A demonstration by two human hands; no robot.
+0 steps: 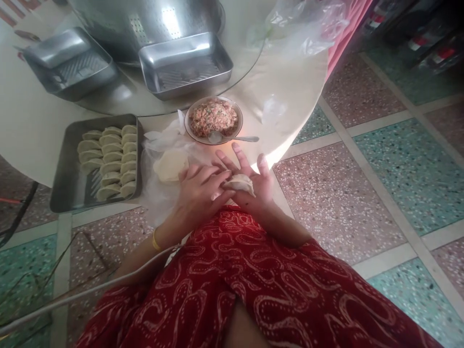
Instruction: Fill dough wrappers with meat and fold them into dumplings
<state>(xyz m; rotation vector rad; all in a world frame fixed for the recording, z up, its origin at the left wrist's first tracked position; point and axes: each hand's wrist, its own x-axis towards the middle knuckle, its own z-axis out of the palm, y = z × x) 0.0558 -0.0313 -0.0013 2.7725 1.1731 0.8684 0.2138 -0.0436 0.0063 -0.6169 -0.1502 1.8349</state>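
A pale folded dumpling (239, 183) lies across the palm side of my right hand (259, 191), whose thumb presses near it while the other fingers are spread. My left hand (205, 188), with a yellow band at the wrist, has its fingers and thumb closed at the dumpling's left end. Partly behind my left hand is a stack of round wrappers (168, 166) on clear plastic. Just beyond both hands stands a bowl of minced filling (213, 117), with a metal spoon (246, 138) resting across its near rim.
To the left, a metal tray (60, 193) holds rows of folded dumplings (110, 153). Two more metal trays (186, 87) (68, 89) stand farther back beside a large metal pot (152, 24). Plastic bags (308, 29) lie at the back right. A white cable (108, 285) crosses my left forearm.
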